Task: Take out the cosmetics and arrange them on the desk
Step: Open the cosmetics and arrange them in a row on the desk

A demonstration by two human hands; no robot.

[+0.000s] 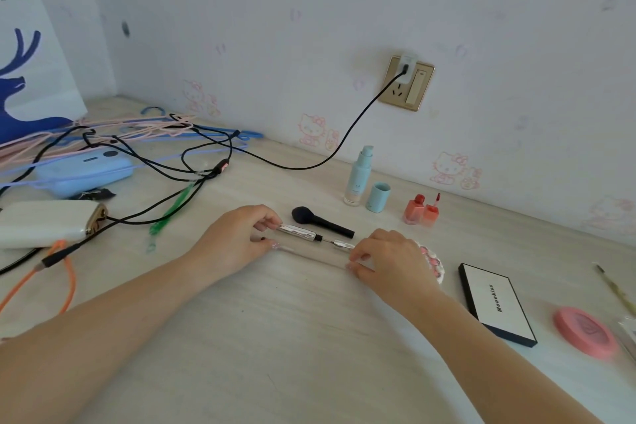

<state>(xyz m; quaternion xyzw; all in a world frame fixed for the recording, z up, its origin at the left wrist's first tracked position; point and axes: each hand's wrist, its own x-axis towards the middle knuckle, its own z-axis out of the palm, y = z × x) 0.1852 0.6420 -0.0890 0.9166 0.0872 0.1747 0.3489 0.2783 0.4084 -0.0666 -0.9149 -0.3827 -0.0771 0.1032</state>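
Left fingers (pixel 266 223) pinching silver tube (pixel 298 233); right fingers (pixel 358 256) pinching its pulled-out wand cap (pixel 345 245). Both parts low over bench (pixel 275 337), just in front of black brush (pixel 321 221). Tube likely light, stiff, slick metal finish; best held mid-barrel. Thin wand stem probably bendable, wet tip liable to smear. Beyond: pump bottle (pixel 358 176) and blue cap (pixel 378 197), red lip tints (pixel 421 209), palette (pixel 496 303), pink compact (pixel 585 331) well right.

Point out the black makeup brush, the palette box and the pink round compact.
black makeup brush (pixel 321 221), head view, on its handle near the bristles.
palette box (pixel 497 301), head view, on the white lid.
pink round compact (pixel 585 332), head view, on its top.
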